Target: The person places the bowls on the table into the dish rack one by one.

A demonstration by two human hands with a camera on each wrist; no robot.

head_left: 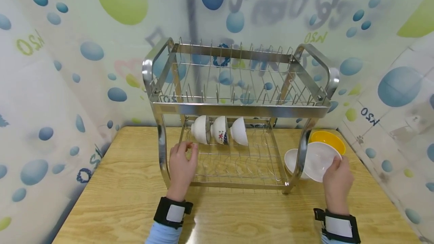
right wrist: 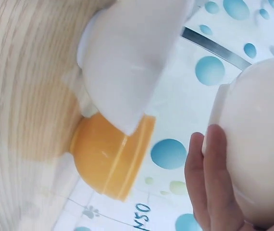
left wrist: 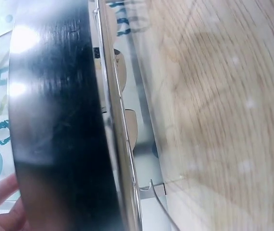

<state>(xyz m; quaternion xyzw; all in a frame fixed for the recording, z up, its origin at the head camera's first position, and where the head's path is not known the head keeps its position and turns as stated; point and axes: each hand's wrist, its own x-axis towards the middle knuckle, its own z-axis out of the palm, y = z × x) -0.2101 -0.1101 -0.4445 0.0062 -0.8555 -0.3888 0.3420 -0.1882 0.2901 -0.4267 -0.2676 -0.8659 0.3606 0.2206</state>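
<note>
My right hand grips a white bowl by its right rim, thumb at the edge, to the right of the dish rack. In the right wrist view its fingers lie along the outside of that bowl. My left hand hovers at the left front of the rack's lower tier, holding nothing, fingers loosely bent. Three small bowls lean on their sides in that tier: a white bowl, a flower-patterned bowl and another white bowl.
A second white bowl stands on the wooden table, partly hidden behind the rack's right leg. Beside it, farther back, is a yellow bowl. The two-tier metal dish rack stands mid-table, before a patterned wall covering.
</note>
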